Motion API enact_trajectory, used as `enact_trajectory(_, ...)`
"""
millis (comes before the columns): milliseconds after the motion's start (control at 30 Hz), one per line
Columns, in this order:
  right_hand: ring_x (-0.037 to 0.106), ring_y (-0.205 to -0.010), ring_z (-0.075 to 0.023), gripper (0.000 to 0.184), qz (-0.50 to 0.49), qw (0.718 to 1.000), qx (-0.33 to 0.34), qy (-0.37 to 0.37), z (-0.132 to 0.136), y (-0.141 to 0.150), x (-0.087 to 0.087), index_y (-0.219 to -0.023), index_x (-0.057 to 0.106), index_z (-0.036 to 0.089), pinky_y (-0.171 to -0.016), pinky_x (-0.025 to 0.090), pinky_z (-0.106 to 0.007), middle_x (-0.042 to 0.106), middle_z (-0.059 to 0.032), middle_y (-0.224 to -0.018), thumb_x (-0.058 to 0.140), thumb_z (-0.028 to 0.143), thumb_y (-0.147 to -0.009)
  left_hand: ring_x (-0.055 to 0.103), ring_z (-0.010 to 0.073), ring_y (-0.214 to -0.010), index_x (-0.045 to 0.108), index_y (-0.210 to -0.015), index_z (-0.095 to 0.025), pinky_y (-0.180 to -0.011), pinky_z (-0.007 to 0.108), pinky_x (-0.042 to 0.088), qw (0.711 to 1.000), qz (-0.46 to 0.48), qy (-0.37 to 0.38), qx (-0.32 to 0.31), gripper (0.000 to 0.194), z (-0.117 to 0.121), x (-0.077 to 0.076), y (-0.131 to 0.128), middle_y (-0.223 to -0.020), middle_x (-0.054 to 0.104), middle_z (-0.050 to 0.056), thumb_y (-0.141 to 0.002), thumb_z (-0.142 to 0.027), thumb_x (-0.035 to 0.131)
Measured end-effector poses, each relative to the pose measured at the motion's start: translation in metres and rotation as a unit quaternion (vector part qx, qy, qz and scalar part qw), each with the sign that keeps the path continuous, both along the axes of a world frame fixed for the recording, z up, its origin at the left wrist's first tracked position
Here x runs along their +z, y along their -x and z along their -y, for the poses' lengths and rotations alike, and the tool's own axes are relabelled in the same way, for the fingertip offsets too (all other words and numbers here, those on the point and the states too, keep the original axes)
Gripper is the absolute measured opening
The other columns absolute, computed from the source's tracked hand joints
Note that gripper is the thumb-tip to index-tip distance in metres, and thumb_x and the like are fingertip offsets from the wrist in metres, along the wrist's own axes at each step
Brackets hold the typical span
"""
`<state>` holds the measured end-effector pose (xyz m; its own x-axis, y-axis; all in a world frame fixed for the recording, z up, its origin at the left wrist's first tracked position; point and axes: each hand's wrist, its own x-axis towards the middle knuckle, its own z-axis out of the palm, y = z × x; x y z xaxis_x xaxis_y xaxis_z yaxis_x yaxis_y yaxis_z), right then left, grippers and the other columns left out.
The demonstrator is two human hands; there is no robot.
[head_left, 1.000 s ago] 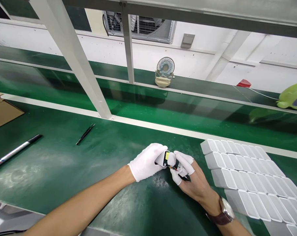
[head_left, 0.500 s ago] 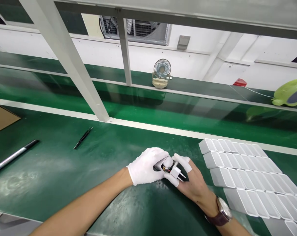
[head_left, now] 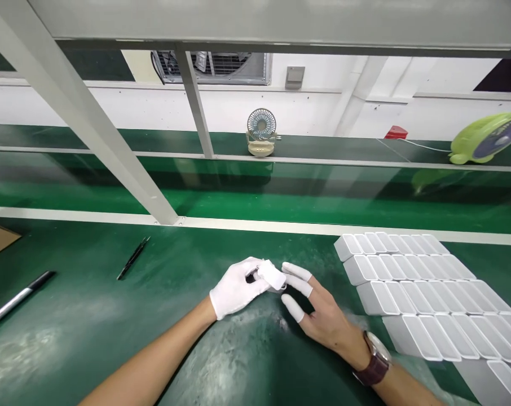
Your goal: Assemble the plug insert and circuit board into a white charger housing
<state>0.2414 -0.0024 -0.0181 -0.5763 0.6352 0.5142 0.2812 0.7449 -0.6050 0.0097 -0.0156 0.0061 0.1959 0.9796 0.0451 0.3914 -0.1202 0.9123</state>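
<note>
My left hand (head_left: 239, 287), in a white glove, is closed on a small white plastic housing (head_left: 272, 276) with its thumb and fingers. The smooth pale face of the housing is turned up, and its inside is hidden. My right hand (head_left: 317, 301) wears white finger covers on its thumb and two fingers. Its fingers are spread just right of the housing, with a fingertip at or very close to its edge. I cannot tell whether they touch. A watch is on the right wrist.
Rows of white open-topped boxes (head_left: 412, 268) stand on the green table (head_left: 188, 349) at right. Black tweezers (head_left: 133, 258) and a silver-and-black stick (head_left: 18, 301) lie left. A slanted post (head_left: 98, 124) rises behind. A small fan (head_left: 261, 132) sits on the back ledge.
The white housing, earlier held in both hands with wires and two prongs showing, now has a smooth face up. My right hand has let go, its fingers spread. The view has shifted.
</note>
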Motion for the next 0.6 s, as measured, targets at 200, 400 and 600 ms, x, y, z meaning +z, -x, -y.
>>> enact_trajectory(200,0.046,-0.130,-0.0238,0.054,0.050,0.996,0.029,-0.068,0.000,0.002,-0.001,-0.144,0.045,0.023,-0.105,0.049,-0.041,0.042,-0.0140,-0.144,0.054,0.005,-0.093,0.065,0.0219,-0.105,0.066,-0.111,-0.019,-0.092,0.035,0.054,0.999,0.002,-0.007,-0.045,0.031,-0.002,0.005,0.004,-0.121,0.064,0.008,-0.086,-0.035,0.069)
enact_trajectory(400,0.051,-0.121,-0.0261,0.037,0.040,0.995,0.037,-0.086,-0.002,0.001,0.003,-0.126,0.056,0.015,-0.096,0.053,-0.042,0.047,-0.0188,-0.134,0.055,0.003,-0.091,0.066,0.0246,-0.105,0.062,-0.124,-0.018,-0.093,0.037,0.053,0.995,0.060,0.072,-0.033,0.039,-0.005,0.001,0.008,-0.118,0.068,0.010,-0.089,-0.036,0.065)
enact_trajectory(600,0.055,-0.114,-0.0253,0.018,0.041,0.995,0.027,-0.088,-0.002,0.002,-0.006,-0.108,0.060,0.015,-0.092,0.054,-0.043,0.051,-0.0175,-0.129,0.059,0.008,-0.091,0.065,0.0236,-0.108,0.057,-0.130,-0.017,-0.095,0.037,0.051,0.986,0.117,0.106,-0.054,0.046,-0.008,0.000,0.009,-0.118,0.068,0.011,-0.089,-0.035,0.067)
